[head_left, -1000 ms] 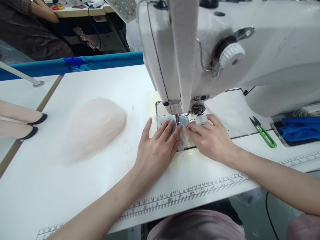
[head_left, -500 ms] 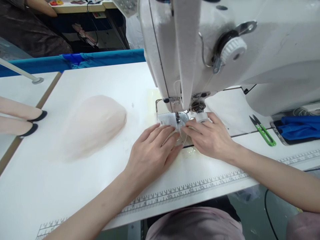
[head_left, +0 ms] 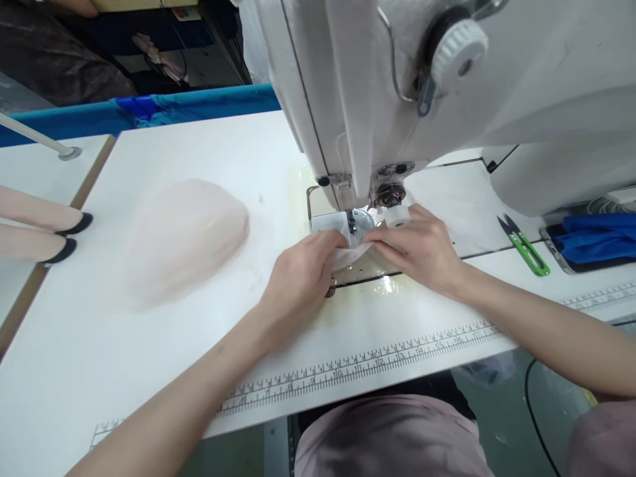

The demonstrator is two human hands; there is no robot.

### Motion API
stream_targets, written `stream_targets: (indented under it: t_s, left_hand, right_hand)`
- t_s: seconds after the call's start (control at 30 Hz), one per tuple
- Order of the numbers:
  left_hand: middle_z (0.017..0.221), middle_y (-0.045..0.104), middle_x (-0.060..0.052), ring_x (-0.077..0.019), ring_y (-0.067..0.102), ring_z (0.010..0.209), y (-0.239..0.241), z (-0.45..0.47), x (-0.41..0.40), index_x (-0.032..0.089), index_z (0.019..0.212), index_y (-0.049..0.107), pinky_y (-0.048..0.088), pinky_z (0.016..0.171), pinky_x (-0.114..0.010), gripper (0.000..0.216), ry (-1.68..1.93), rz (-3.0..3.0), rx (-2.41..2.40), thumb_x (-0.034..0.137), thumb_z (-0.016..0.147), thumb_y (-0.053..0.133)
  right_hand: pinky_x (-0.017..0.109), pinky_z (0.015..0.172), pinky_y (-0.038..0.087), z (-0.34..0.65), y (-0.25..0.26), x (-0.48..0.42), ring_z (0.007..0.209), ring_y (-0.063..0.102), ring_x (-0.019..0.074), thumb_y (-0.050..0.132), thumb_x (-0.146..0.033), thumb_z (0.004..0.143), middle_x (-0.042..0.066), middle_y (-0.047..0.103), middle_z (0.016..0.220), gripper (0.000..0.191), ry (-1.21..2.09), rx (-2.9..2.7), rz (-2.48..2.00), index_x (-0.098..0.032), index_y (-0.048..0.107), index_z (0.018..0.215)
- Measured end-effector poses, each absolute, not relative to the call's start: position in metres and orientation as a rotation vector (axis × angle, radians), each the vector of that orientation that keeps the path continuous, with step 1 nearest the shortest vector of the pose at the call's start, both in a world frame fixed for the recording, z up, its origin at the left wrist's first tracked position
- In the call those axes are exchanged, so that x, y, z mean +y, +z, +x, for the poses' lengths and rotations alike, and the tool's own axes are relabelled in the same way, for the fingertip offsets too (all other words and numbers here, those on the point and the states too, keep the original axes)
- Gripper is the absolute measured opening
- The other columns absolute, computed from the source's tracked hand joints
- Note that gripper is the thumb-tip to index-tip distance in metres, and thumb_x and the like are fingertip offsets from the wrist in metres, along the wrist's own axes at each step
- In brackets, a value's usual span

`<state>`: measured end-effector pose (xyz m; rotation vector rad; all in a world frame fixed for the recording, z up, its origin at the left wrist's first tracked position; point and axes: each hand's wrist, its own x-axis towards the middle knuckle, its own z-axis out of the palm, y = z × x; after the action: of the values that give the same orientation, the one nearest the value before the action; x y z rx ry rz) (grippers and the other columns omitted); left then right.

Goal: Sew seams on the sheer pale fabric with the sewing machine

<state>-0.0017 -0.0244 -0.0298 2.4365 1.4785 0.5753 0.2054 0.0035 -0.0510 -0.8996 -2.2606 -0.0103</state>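
Observation:
A small sheer white fabric piece point(head_left: 349, 252) lies under the presser foot point(head_left: 354, 222) of a white sewing machine point(head_left: 397, 93). My left hand point(head_left: 298, 281) is curled, its fingertips pinching the fabric's left edge just in front of the needle. My right hand point(head_left: 422, 248) rests on the needle plate to the right, fingers pressed together on the same fabric, with a small white roll point(head_left: 396, 215) just beyond its fingers.
A pile of pale pink sheer pieces point(head_left: 181, 235) lies on the white table point(head_left: 149, 371) to the left. Green thread snips point(head_left: 527, 252) and blue cloth point(head_left: 593, 238) lie at the right. A printed ruler point(head_left: 377, 361) runs along the front edge. Another person's legs point(head_left: 34, 228) show at far left.
My left hand has gone from lying flat on the fabric to a curled pinch, drawing back slightly toward me. My right hand has barely moved. The view has tilted down a little.

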Motion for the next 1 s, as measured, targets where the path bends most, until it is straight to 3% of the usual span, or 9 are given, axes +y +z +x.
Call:
stream_targets:
  t_s: [0.07, 0.17, 0.23, 0.53, 0.6, 0.7, 0.8, 0.9, 1.0]
  left_hand:
    - [0.084, 0.063, -0.003, -0.014, 0.057, 0.066, -0.025, -0.002, -0.018, 0.018, 0.095, 0.061, 0.045, 0.057, -0.027, 0.029, 0.586, 2.333, 1.461, 0.014, 0.089, 0.033]
    - [0.076, 0.057, -0.002, -0.0121, 0.053, 0.059, -0.019, -0.002, -0.01, 0.019, 0.071, 0.063, 0.043, 0.054, -0.027, 0.039, 0.512, 2.307, 1.408, 0.038, 0.094, 0.039]
    - [0.073, 0.055, -0.001, -0.0103, 0.05, 0.054, -0.018, -0.004, -0.006, 0.02, 0.067, 0.064, 0.04, 0.049, -0.025, 0.041, 0.498, 2.295, 1.378, 0.045, 0.092, 0.045]
    - [0.083, 0.06, -0.003, -0.0071, 0.046, 0.05, -0.026, -0.014, -0.007, 0.023, 0.08, 0.074, 0.035, 0.046, -0.025, 0.038, 0.489, 2.566, 1.278, 0.041, 0.094, 0.044]
    - [0.084, 0.062, -0.003, -0.0064, 0.045, 0.048, -0.03, -0.014, -0.015, 0.022, 0.077, 0.074, 0.032, 0.043, -0.025, 0.035, 0.52, 2.715, 1.288, 0.038, 0.094, 0.048]
    - [0.087, 0.067, -0.004, -0.0121, 0.056, 0.059, -0.034, -0.01, -0.029, 0.022, 0.086, 0.073, 0.034, 0.044, -0.027, 0.02, 0.585, 3.023, 1.246, 0.031, 0.091, 0.056]
    - [0.109, 0.071, -0.007, -0.0212, 0.066, 0.085, -0.036, -0.007, -0.039, 0.019, 0.104, 0.07, 0.045, 0.059, -0.033, 0.019, 0.563, 3.272, 1.193, 0.022, 0.088, 0.06]
    - [0.123, 0.067, -0.009, -0.0244, 0.062, 0.113, -0.036, -0.006, -0.044, 0.016, 0.114, 0.064, 0.048, 0.084, -0.039, 0.026, 0.496, 3.296, 1.204, 0.016, 0.089, 0.057]
    - [0.12, 0.068, -0.009, -0.0234, 0.061, 0.116, -0.036, -0.007, -0.044, 0.014, 0.116, 0.063, 0.045, 0.097, -0.043, 0.026, 0.476, 3.259, 1.187, 0.014, 0.091, 0.056]
  right_hand:
    - [0.026, 0.07, 0.04, 0.204, -0.051, 0.005, 0.073, 0.061, 0.0121, 0.053, -0.022, 0.094, -0.003, 0.072, 0.077, 0.018, 0.008, -2.203, -0.944, -0.021, 0.071, 0.091]
    - [0.027, 0.07, 0.041, 0.201, -0.051, 0.007, 0.075, 0.062, 0.0134, 0.05, -0.026, 0.096, -0.001, 0.073, 0.079, 0.024, 0.039, -2.18, -1.002, -0.02, 0.072, 0.089]
    - [0.027, 0.069, 0.04, 0.2, -0.052, 0.008, 0.074, 0.062, 0.0134, 0.049, -0.026, 0.096, -0.001, 0.072, 0.079, 0.024, 0.045, -2.183, -1.02, -0.019, 0.072, 0.089]
    - [0.027, 0.067, 0.039, 0.205, -0.051, 0.003, 0.068, 0.059, 0.0103, 0.055, -0.02, 0.093, -0.004, 0.071, 0.072, 0.017, 0.053, -2.271, -0.922, -0.019, 0.071, 0.087]
    - [0.028, 0.068, 0.039, 0.207, -0.05, 0.0, 0.075, 0.06, 0.0114, 0.056, -0.019, 0.092, -0.003, 0.073, 0.081, 0.015, 0.003, -2.326, -0.857, -0.018, 0.07, 0.086]
    - [0.031, 0.077, 0.04, 0.208, -0.048, -0.004, 0.095, 0.06, 0.0149, 0.055, -0.015, 0.091, -0.001, 0.074, 0.097, 0.015, -0.223, -2.419, -0.733, -0.017, 0.069, 0.084]
    - [0.033, 0.087, 0.04, 0.208, -0.048, -0.007, 0.107, 0.056, 0.0144, 0.051, -0.009, 0.092, -0.002, 0.074, 0.1, 0.023, -0.395, -2.488, -0.684, -0.019, 0.068, 0.081]
    - [0.032, 0.092, 0.04, 0.207, -0.048, -0.009, 0.108, 0.058, 0.0135, 0.05, -0.008, 0.092, -0.003, 0.074, 0.095, 0.023, -0.443, -2.514, -0.676, -0.019, 0.067, 0.082]
    - [0.032, 0.092, 0.043, 0.207, -0.048, -0.009, 0.102, 0.061, 0.013, 0.05, -0.01, 0.093, -0.004, 0.075, 0.091, 0.022, -0.464, -2.509, -0.668, -0.019, 0.067, 0.082]
